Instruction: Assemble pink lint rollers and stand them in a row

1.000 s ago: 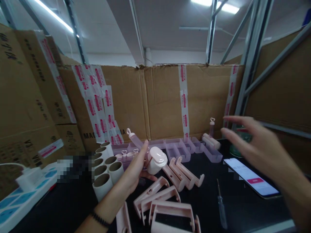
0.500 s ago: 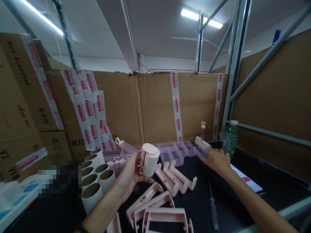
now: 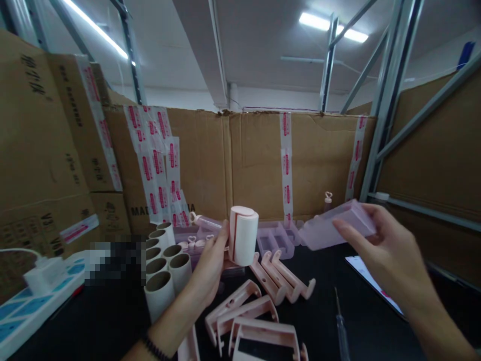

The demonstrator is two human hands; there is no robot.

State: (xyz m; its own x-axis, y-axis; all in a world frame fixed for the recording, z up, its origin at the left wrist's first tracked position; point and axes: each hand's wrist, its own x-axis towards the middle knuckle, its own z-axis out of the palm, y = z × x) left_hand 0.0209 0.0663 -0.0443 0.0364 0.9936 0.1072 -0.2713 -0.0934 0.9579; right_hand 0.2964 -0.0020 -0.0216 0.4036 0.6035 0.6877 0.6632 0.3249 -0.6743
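Observation:
My left hand [image 3: 210, 268] is closed around a white cylinder with a pink frame [image 3: 244, 235], held upright above the table. Off to the right, my right hand [image 3: 383, 240] grips a translucent purple plastic box [image 3: 334, 228], tilted in the air with my thumb on its near side. Beneath the hands lie several pink plastic frames [image 3: 263, 326] and some slim pink brackets [image 3: 281, 278]. Left of my left forearm stand several white tubes [image 3: 160, 291], open at the top.
A purple compartment tray [image 3: 276, 240] sits against the cardboard wall [image 3: 255, 165]. At the right are a screwdriver [image 3: 341, 331] and a phone-like flat device [image 3: 370, 281]. A white power strip [image 3: 41, 306] lies at the left. A metal rack post [image 3: 391, 95] rises on the right.
My right hand has lifted the purple box from the back right and brought it nearer. My left hand still holds the white cylinder, now turned more upright. The view has shifted left.

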